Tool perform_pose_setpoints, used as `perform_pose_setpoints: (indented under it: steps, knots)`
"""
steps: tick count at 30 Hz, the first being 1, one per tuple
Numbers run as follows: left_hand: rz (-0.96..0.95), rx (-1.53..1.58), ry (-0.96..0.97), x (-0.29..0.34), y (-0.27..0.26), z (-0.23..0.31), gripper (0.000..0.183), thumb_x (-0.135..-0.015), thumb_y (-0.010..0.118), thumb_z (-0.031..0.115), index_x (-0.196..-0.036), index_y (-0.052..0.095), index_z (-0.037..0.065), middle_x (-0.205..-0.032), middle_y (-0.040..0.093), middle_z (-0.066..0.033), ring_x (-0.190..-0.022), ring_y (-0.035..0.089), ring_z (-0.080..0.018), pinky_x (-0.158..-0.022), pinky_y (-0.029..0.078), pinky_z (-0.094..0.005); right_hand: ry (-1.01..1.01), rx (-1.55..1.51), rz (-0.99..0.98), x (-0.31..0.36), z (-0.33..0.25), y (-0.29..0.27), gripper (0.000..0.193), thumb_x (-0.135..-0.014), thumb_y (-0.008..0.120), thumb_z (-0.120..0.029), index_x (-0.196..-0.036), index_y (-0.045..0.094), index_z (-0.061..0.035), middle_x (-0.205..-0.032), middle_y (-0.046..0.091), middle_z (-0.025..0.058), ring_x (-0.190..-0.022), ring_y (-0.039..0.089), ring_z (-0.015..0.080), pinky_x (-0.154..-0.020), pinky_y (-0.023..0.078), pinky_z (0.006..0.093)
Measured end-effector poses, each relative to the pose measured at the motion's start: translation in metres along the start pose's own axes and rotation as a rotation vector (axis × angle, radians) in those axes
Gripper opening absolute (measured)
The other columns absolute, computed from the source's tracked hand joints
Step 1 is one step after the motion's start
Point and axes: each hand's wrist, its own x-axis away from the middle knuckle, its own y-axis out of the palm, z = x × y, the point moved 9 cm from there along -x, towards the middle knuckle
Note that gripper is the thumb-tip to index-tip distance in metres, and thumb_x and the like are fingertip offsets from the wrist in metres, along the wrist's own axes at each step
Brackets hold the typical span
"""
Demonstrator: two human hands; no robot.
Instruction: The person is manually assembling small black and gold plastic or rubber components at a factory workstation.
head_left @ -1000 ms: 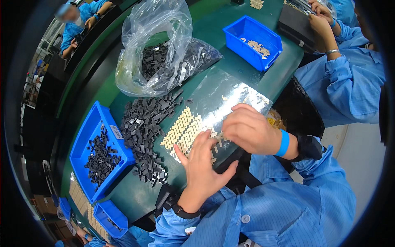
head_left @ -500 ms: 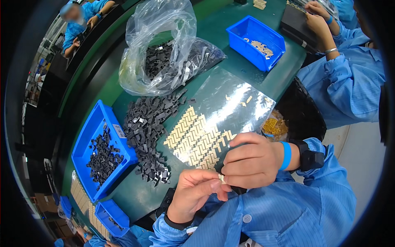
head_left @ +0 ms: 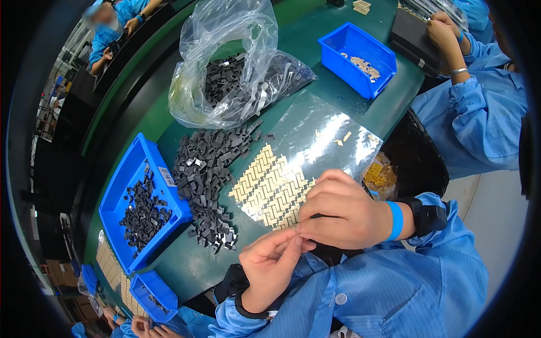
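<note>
My left hand [head_left: 271,265] and my right hand [head_left: 345,213] meet near the front edge of the green table, thumbs and fingers pinched together. Whatever lies between the fingertips is hidden now. Just beyond them a transparent plastic sheet [head_left: 304,121] carries rows of small cream angular pieces [head_left: 270,183], laid in a zigzag pattern. My right hand covers the near right part of these rows. A few loose cream pieces [head_left: 345,138] lie farther up on the sheet. To the left is a heap of small black blocks [head_left: 205,163].
A blue bin [head_left: 115,225] with black parts stands left, a smaller blue bin [head_left: 152,293] nearer. An open plastic bag [head_left: 183,101] of black blocks lies at the back. Behind right is a blue bin [head_left: 344,42] with cream pieces. A co-worker's hand [head_left: 442,34] is far right.
My hands have drawn closer, and the small cream piece seen between the fingertips earlier is now hidden. My left hand has turned slightly. The view has shifted a little.
</note>
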Motion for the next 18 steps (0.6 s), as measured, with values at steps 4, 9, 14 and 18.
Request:
perform_pose_setpoints:
  steps: [4,9,14,18]
  knots:
    - [-0.040,-0.082,0.088,-0.002,0.004,0.005,0.013,-0.085,0.054,-0.007,-0.097,0.060,-0.011,-0.086,0.066,-0.0157,-0.077,0.066,-0.0182,-0.068,0.054,-0.0256,0.024,-0.004,-0.010,0.002,0.002,0.002,0.018,-0.067,0.067,-0.015,-0.078,0.057,-0.0042,-0.083,0.057,0.0035,-0.075,0.056,0.0187,-0.069,0.041,0.0326]
    - [-0.009,0.171,-0.092,-0.001,-0.003,-0.012,0.014,-0.086,0.059,-0.001,-0.096,0.061,-0.010,-0.085,0.066,-0.0176,-0.072,0.066,-0.0200,-0.066,0.055,-0.0286,0.178,0.124,-0.054,0.007,0.037,-0.016,0.010,-0.071,0.063,-0.008,-0.079,0.058,-0.0049,-0.072,0.056,0.0065,-0.068,0.054,0.0227,-0.068,0.041,0.0357]
    - [-0.033,0.326,-0.178,-0.004,-0.003,-0.017,0.017,-0.088,0.058,0.006,-0.096,0.062,-0.009,-0.085,0.066,-0.0182,-0.066,0.065,-0.0206,-0.063,0.055,-0.0299,0.245,0.502,-0.042,0.008,0.057,-0.044,0.014,-0.068,0.062,-0.004,-0.082,0.060,-0.0040,-0.080,0.059,0.0072,-0.071,0.055,0.0257,-0.067,0.041,0.0368]
    - [-0.003,0.436,-0.203,-0.004,0.002,-0.020,0.019,-0.090,0.056,0.008,-0.097,0.062,-0.008,-0.086,0.066,-0.0176,-0.064,0.064,-0.0194,-0.062,0.054,-0.0287,0.343,-0.103,-0.036,0.007,0.037,-0.014,0.014,-0.073,0.068,-0.009,-0.086,0.064,-0.0034,-0.087,0.059,0.0069,-0.077,0.056,0.0246,-0.070,0.044,0.0341]
